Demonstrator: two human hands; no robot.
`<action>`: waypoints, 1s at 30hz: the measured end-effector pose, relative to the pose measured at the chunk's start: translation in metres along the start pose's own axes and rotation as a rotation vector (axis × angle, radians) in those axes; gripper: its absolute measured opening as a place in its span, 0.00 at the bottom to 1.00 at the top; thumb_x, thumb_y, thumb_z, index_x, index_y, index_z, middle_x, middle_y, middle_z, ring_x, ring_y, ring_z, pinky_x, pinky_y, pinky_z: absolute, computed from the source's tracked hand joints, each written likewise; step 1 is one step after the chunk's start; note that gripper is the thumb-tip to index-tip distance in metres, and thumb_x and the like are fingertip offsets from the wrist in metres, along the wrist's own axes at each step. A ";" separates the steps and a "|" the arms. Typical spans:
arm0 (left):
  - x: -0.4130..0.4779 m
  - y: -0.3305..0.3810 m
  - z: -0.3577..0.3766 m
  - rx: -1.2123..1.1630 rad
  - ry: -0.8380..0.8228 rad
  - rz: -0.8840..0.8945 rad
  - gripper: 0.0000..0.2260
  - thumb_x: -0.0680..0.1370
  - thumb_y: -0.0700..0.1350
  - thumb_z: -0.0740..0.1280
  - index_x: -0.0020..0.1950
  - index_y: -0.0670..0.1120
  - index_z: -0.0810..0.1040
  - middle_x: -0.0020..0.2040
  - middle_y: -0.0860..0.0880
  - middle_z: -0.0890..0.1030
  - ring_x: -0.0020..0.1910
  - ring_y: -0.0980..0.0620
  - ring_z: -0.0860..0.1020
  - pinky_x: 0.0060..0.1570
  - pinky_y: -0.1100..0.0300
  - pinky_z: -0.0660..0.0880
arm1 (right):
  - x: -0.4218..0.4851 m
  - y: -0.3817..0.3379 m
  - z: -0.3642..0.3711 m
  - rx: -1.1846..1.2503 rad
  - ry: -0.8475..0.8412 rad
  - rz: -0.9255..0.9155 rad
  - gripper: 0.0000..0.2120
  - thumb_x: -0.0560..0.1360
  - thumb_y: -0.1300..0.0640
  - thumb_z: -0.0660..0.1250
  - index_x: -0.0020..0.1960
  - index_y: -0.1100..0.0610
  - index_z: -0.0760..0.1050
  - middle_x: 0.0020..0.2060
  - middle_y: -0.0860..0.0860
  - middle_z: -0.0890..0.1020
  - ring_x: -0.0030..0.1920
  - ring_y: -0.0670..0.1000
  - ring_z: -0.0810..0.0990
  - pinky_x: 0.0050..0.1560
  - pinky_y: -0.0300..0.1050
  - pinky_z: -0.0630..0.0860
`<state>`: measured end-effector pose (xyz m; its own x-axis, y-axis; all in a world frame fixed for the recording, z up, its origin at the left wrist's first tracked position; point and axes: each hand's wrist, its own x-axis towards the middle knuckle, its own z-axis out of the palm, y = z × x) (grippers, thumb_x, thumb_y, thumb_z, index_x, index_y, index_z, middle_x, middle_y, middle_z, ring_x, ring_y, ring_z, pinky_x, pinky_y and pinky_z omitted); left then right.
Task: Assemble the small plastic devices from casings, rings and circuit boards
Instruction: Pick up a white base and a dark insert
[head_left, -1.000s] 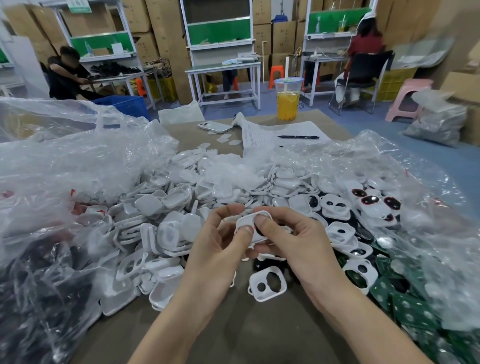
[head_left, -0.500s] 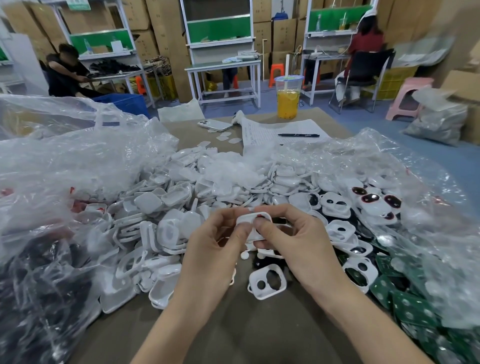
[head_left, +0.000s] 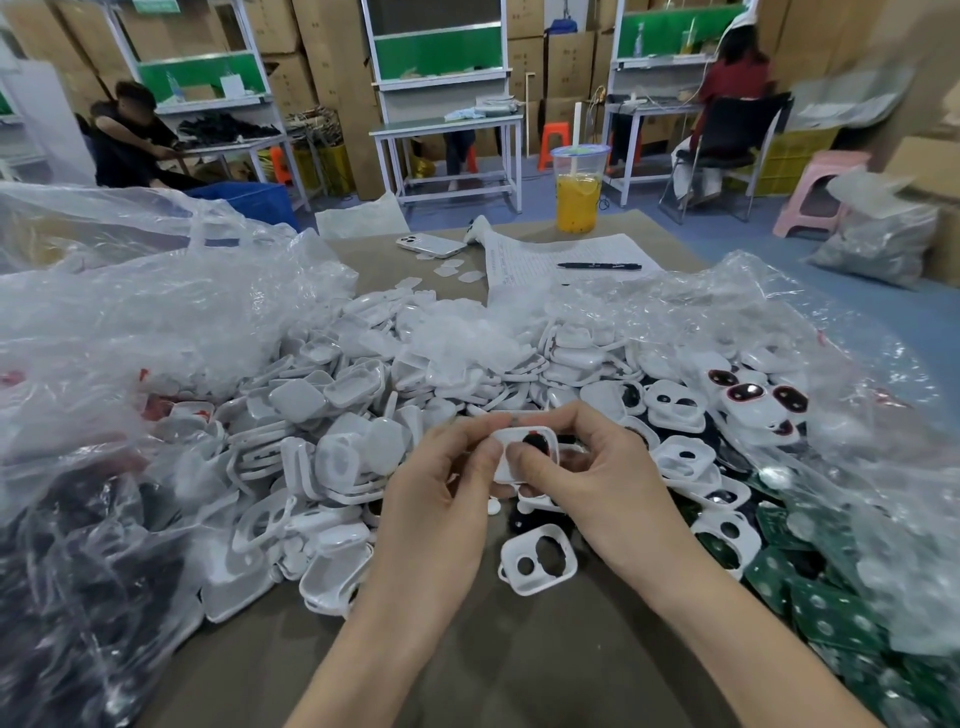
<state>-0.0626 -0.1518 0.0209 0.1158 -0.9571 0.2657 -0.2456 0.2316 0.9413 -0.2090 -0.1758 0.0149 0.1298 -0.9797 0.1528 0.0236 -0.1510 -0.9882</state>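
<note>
A small white casing (head_left: 525, 451) with a dark round part showing in its opening is held above the table between both hands. My left hand (head_left: 441, 493) pinches its left edge with thumb and fingers. My right hand (head_left: 587, 478) grips its right side, thumb pressing on its face. Below them a loose white casing (head_left: 537, 558) with two holes lies on the brown table (head_left: 519, 649). A heap of white casings and rings (head_left: 332, 415) spreads to the left and behind. Green circuit boards (head_left: 826, 608) lie at the right.
Crumpled clear plastic bags (head_left: 130, 322) flank the heap on both sides. Assembled white pieces with dark lenses (head_left: 748, 400) sit at the right. A cup of orange drink (head_left: 577, 187), a phone (head_left: 431, 244), paper and a pen (head_left: 597, 266) are at the far edge. People sit at benches behind.
The casing has turned in my hands so its face with the dark part now shows. Both thumbs have shifted onto it; the hands stay in the same place.
</note>
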 end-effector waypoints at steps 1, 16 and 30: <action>0.000 0.000 0.000 0.013 0.001 0.005 0.14 0.83 0.45 0.65 0.54 0.67 0.81 0.50 0.61 0.85 0.51 0.61 0.83 0.47 0.68 0.75 | 0.000 0.000 0.000 0.005 0.000 -0.007 0.06 0.75 0.57 0.75 0.49 0.47 0.82 0.42 0.48 0.87 0.42 0.49 0.86 0.45 0.43 0.83; 0.001 -0.001 -0.003 -0.024 0.069 0.038 0.07 0.81 0.50 0.67 0.53 0.62 0.82 0.45 0.57 0.86 0.42 0.57 0.85 0.42 0.68 0.77 | 0.002 0.003 -0.003 -0.066 -0.091 -0.072 0.11 0.80 0.55 0.68 0.54 0.39 0.81 0.35 0.51 0.85 0.32 0.49 0.83 0.37 0.37 0.78; -0.013 -0.012 0.001 0.403 -0.043 0.487 0.12 0.81 0.51 0.65 0.65 0.60 0.73 0.65 0.59 0.74 0.64 0.60 0.75 0.57 0.70 0.71 | -0.011 0.002 -0.009 0.050 -0.094 0.029 0.11 0.85 0.63 0.55 0.56 0.55 0.76 0.26 0.36 0.77 0.24 0.37 0.75 0.25 0.26 0.67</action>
<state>-0.0621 -0.1420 0.0063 -0.1369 -0.7667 0.6273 -0.6048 0.5662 0.5601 -0.2194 -0.1663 0.0116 0.2238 -0.9664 0.1265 0.0681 -0.1140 -0.9911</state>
